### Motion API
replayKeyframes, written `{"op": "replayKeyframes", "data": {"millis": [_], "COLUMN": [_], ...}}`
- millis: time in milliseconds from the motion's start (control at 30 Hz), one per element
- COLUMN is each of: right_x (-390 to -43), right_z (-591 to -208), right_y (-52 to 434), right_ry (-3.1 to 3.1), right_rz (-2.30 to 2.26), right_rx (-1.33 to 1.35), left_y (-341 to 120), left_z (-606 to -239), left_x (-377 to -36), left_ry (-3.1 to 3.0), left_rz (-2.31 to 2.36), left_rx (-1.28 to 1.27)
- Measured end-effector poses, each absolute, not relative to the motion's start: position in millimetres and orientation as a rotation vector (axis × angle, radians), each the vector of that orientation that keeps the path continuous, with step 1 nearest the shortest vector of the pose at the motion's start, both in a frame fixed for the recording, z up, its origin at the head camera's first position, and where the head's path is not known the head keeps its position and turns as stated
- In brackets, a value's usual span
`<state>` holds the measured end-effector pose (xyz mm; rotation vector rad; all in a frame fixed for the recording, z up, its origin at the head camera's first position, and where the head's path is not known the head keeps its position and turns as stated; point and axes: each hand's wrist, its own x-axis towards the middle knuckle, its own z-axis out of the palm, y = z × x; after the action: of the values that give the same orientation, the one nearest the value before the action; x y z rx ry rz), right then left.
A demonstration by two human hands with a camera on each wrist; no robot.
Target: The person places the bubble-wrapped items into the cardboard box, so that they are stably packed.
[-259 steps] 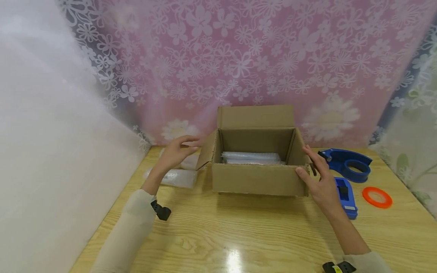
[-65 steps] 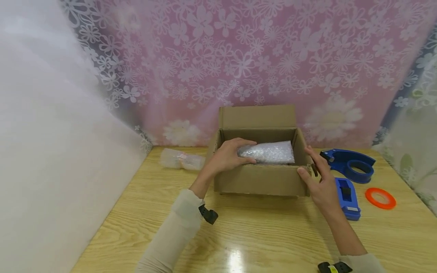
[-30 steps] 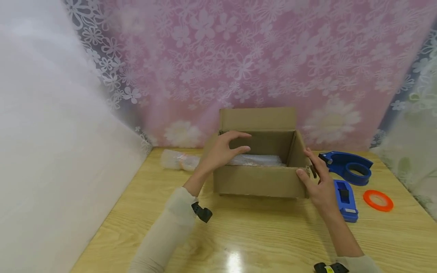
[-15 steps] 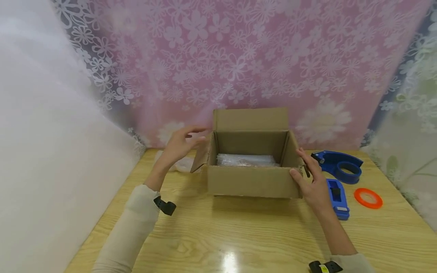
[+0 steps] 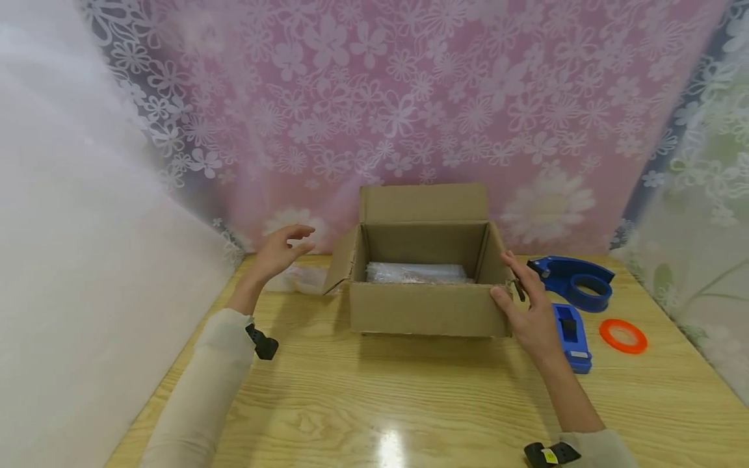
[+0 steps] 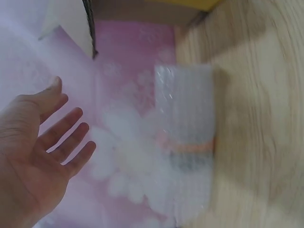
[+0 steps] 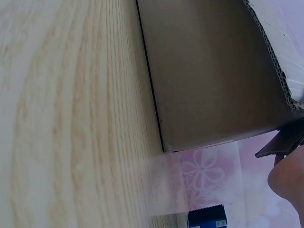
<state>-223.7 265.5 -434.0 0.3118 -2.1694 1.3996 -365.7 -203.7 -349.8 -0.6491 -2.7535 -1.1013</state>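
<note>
An open cardboard box (image 5: 430,312) stands in the middle of the table with its back flap up and left flap folded outward. Inside lie bubble-wrapped packages (image 5: 415,273); the front wall hides their lower part. My right hand (image 5: 535,322) grips the box's right front corner, thumb on the front wall and fingers along the right side. In the right wrist view, only part of that hand (image 7: 289,183) shows, beside a flap. Left of the box, my left hand (image 5: 279,252) hovers with fingers spread, touching nothing. Near it lies a bubble-wrapped bundle (image 6: 187,104) with an orange-pink band, partly behind the left flap.
Right of the box lie a blue handheld tape dispenser (image 5: 570,298), a smaller blue dispenser (image 5: 576,354) and an orange tape ring (image 5: 607,337). A flowered pink curtain (image 5: 409,97) hangs behind the table (image 5: 328,403); a white wall (image 5: 105,273) bounds the left.
A bubble-wrapped package from the table's left was set down in the box. My left hand then came out and moved left toward the banded bundle. My right hand kept its grip.
</note>
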Motion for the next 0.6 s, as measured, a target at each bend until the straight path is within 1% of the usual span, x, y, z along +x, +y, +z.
{"op": "replayKeyframes", "data": {"millis": [300,600], "right_x": [-223,-222], "right_z": [-433,-432], "right_y": [267,266], "right_ry": [-2.174,-2.169], "right_rz": [1.421,1.455], "right_rx": [0.303,0.303], "left_y": [-224,-239], "left_z": [-369,-399], "left_x": [-370,-371], "left_ry": [-2.910,-3.004], "left_rz": [-1.094,-0.881], "left_rx": [-0.525,-0.537]}}
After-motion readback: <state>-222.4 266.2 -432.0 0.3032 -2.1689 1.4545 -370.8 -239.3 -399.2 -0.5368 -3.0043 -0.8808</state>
